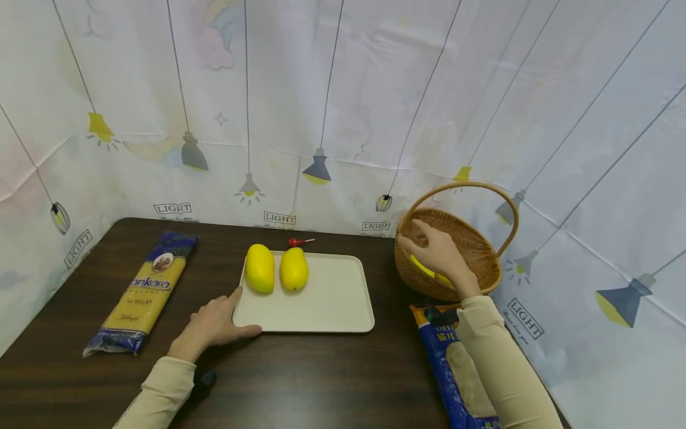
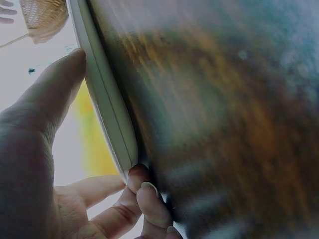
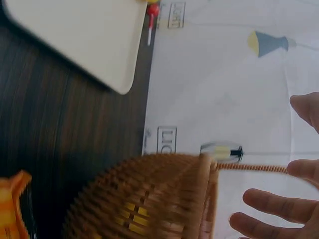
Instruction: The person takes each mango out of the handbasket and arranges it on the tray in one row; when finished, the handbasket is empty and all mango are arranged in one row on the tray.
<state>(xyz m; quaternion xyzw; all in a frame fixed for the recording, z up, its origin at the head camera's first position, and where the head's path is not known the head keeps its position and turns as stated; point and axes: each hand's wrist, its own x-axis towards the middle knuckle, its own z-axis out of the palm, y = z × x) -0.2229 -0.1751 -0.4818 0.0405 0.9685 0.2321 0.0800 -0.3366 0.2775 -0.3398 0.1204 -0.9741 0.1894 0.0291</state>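
Two yellow mangoes (image 1: 259,269) in the head view, side by side on the left part of a cream tray (image 1: 332,292), on a dark table (image 1: 311,381). At its near left corner, left hand (image 1: 214,322), thumb and fingers spread wide, touching the rim. Over a wicker basket (image 1: 477,250), right hand (image 1: 442,253), fingers apart, nothing held; something yellow (image 1: 421,266) inside, partly hidden. Just beyond the tray, a red lollipop (image 1: 293,242). To the left, a yellow and blue pack (image 1: 147,292) marked "ankara"; partly behind the right sleeve (image 1: 501,357), a blue pack (image 1: 463,375), near the basket.

In the left wrist view, tray seen edge-on: thumb against the rim, fingers at the corner, a wide gap between. Blurred yellow beyond.

In the right wrist view, fingers loose and separated, close to the basket's handle (image 3: 249,168); cannot tell touching from apart. Through the weave, patches of yellow.
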